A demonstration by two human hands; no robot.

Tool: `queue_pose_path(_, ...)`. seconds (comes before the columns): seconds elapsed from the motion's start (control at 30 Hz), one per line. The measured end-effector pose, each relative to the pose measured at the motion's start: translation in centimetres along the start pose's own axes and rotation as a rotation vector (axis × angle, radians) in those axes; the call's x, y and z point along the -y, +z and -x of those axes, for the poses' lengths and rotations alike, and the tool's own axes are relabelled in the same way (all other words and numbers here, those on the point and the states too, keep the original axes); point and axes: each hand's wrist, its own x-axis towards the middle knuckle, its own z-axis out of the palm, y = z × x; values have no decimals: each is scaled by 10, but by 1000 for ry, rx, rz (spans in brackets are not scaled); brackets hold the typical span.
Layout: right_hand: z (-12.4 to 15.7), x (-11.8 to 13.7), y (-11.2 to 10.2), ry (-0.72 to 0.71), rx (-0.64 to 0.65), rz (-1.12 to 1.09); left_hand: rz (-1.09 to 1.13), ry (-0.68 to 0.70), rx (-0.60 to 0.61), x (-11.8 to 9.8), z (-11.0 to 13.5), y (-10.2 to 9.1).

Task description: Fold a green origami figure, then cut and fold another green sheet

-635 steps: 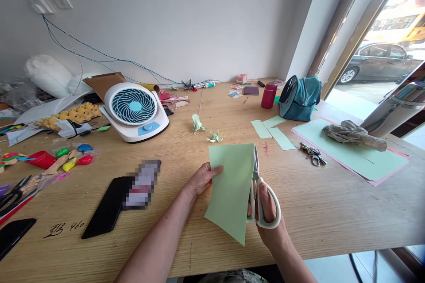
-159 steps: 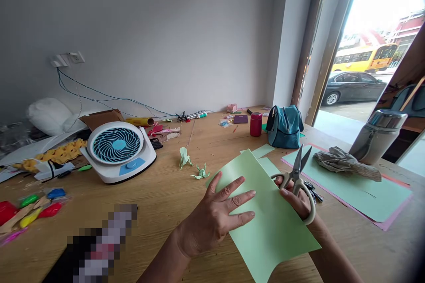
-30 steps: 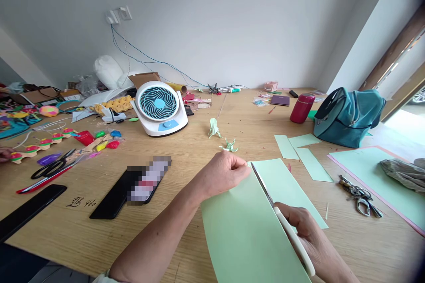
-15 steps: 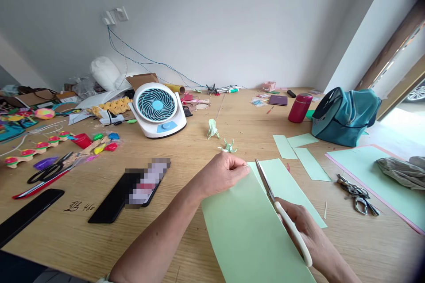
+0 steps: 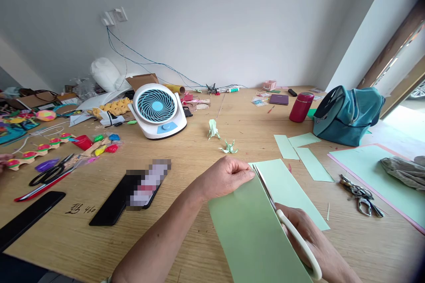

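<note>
**Blades of the white-handled steel scissors [image 5: 267, 193] now meet at the far edge of the pale green paper sheet [image 5: 252, 230]**

We see the cut from our own head height, over a light wooden table [image 5: 186, 159]. Half a second ago the blades stood apart in a narrow V; now they lie almost together, their tips just beside our left fingertips. We judge that the cut has run nearly the whole length of the sheet.

Our left hand [image 5: 226, 179] has its fingers pinched shut on the sheet's far corner, as it did a moment ago. Our right hand [image 5: 308, 239], near and to the right, is curled around the scissors' handle, though the paper hides some of its fingers. The sheet lies in front of us, its near end lifted slightly. A narrower green strip [image 5: 288, 190] lies flat to the right of the blades.

Farther off, unchanged, are two small green folded paper figures [image 5: 228, 146] and a white desk fan with a blue grille [image 5: 156, 107].
</note>
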Motion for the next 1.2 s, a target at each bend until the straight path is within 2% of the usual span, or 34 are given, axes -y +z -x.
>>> queue_pose_path(0.23, 1, -5, 1, -14, -10, 6, -29, -54, -11, 2, 2, 2)
queue_pose_path(0.6, 1, -11, 1, -11, -27, 1, -28, -52, -21, 1, 0, 2)
queue_pose_path(0.9, 2, 2, 1, -12, -15, 21, -25, -53, -29, 3, 1, 2)
queue_pose_path(1.2, -1, -7, 1, -12, -32, -3, -28, -28, -47, 5, -1, 1)
